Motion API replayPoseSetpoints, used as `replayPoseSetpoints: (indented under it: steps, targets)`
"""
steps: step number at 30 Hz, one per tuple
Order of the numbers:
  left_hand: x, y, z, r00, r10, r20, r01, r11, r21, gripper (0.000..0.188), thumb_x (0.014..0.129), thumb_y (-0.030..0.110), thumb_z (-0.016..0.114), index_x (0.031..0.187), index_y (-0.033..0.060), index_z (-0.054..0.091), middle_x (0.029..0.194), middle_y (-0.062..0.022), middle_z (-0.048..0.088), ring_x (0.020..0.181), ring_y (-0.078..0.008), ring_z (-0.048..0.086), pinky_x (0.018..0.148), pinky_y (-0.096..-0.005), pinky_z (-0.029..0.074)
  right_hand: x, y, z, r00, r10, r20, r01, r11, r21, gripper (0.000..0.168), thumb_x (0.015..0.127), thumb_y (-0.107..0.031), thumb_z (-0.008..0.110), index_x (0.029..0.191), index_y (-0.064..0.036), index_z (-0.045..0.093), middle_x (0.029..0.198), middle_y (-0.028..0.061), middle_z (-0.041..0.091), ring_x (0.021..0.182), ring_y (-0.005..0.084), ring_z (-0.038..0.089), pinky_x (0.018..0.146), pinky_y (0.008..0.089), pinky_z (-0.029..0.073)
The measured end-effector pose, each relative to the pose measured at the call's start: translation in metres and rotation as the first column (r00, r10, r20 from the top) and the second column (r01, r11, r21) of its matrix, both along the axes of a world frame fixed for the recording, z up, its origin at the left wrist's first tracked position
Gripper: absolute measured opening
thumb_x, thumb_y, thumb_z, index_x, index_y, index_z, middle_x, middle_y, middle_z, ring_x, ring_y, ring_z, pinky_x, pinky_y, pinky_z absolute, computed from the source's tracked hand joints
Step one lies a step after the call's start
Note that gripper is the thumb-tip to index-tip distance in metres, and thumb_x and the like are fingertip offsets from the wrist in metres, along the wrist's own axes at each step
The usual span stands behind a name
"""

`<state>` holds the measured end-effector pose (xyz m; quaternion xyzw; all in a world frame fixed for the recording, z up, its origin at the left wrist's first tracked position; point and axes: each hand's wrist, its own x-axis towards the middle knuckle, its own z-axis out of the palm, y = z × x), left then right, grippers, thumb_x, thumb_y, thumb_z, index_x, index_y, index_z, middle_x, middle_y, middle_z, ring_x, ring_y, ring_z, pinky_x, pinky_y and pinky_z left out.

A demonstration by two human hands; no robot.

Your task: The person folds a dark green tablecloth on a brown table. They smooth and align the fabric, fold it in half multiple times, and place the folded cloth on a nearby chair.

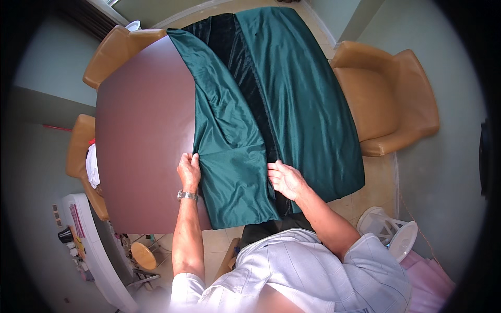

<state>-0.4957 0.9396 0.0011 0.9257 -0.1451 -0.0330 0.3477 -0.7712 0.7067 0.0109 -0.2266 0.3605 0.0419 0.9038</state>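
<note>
A large dark green satin cloth (303, 109) covers the right part of a reddish-brown table (145, 129). Its left part is folded over as a rumpled green flap (235, 168), and a strip of black velvety fabric (244, 74) shows between the two green parts. My left hand (189, 170), with a metal watch at the wrist, pinches the flap's left edge. At the flap's right edge, beside the black strip, lies my right hand (285, 179), palm partly turned up and fingers extended; its fingertips touch the edge, but whether they grip it cannot be told.
Tan leather armchairs stand right of the table (368, 101), at the far left (111, 51) and at the left (80, 146), the last with white cloth on it. A white stool (403, 240) lies low right, near pink fabric (424, 279). A white counter (92, 242) holds small items.
</note>
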Motion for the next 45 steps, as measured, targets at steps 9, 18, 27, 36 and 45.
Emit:
replayPoseSetpoints:
  steps: [9,18,27,36,45]
  targets:
    - [0.003,-0.005,0.000,1.000,-0.006,-0.002,0.006,0.999,0.046,0.025,0.097,0.021,0.078,0.091,0.0030,0.062,0.076,-0.0185,0.069,0.067,-0.0342,0.064,0.070,-0.0463,0.054,-0.011,0.051,0.032,0.909,0.009,-0.417,-0.395,0.339,-0.854,0.072,0.086,-0.049,0.085,0.130,0.003,0.062,0.116,0.0192,0.075,0.102,0.0333,0.074,0.094,0.0443,0.058]
    - [0.003,-0.005,-0.001,0.999,-0.025,-0.023,0.025,1.000,-0.009,0.025,0.097,0.020,0.078,0.088,0.0033,0.060,0.075,-0.0193,0.068,0.067,-0.0362,0.064,0.070,-0.0472,0.053,-0.015,0.075,0.042,0.893,-0.017,-0.450,-0.438,0.204,-0.876,0.045,0.089,-0.037,0.084,0.110,-0.002,0.065,0.100,0.0149,0.075,0.094,0.0339,0.071,0.084,0.0457,0.057]
    - [0.007,-0.003,-0.006,0.998,-0.061,-0.012,0.061,0.998,-0.013,0.028,0.097,0.021,0.077,0.087,0.0024,0.058,0.076,-0.0224,0.067,0.071,-0.0433,0.064,0.070,-0.0510,0.051,-0.030,0.079,-0.025,0.919,-0.269,-0.288,-0.156,0.422,-0.893,0.025,0.102,-0.023,0.066,0.100,0.001,0.068,0.087,0.0190,0.073,0.082,0.0271,0.072,0.079,0.0401,0.056]
    - [-0.013,0.026,0.014,0.868,0.005,-0.496,-0.128,0.968,-0.215,0.032,0.099,0.034,0.078,0.090,0.0048,0.068,0.074,-0.0036,0.068,0.064,-0.0141,0.062,0.061,-0.0336,0.054,-0.031,0.073,-0.022,0.917,-0.211,-0.339,-0.164,0.576,-0.801,0.039,0.100,-0.032,0.074,0.116,0.003,0.070,0.098,0.0097,0.076,0.087,0.0162,0.070,0.079,0.0342,0.056]
    - [-0.125,0.117,0.029,0.599,-0.251,-0.761,-0.179,0.884,-0.432,0.023,0.101,0.024,0.078,0.108,0.0051,0.067,0.075,0.0092,0.059,0.063,-0.0013,0.049,0.056,-0.0203,0.041,-0.080,0.091,0.005,0.951,-0.090,-0.296,-0.184,0.605,-0.775,0.035,0.095,-0.009,0.078,0.124,0.002,0.060,0.103,0.0061,0.074,0.090,0.0105,0.069,0.082,0.0267,0.056]
